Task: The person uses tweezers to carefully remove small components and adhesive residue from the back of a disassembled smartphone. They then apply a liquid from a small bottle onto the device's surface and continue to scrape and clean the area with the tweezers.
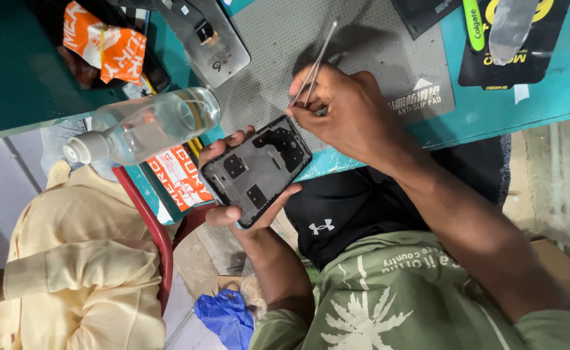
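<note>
Gripping the phone [257,170] from beneath, my left hand [239,194] tilts it just off the desk [492,110] edge, beside the mat [362,58]. Right hand [349,113] pinches tweezers [314,65] shut above the phone's top corner. Its back is already off, insides bare; judging by that, the picking work inside is under way, with reassembly left.

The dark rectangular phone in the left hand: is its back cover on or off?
Off: the dark rectangular phone shows bare inner frame and cutouts, cradled in the left hand.
</note>
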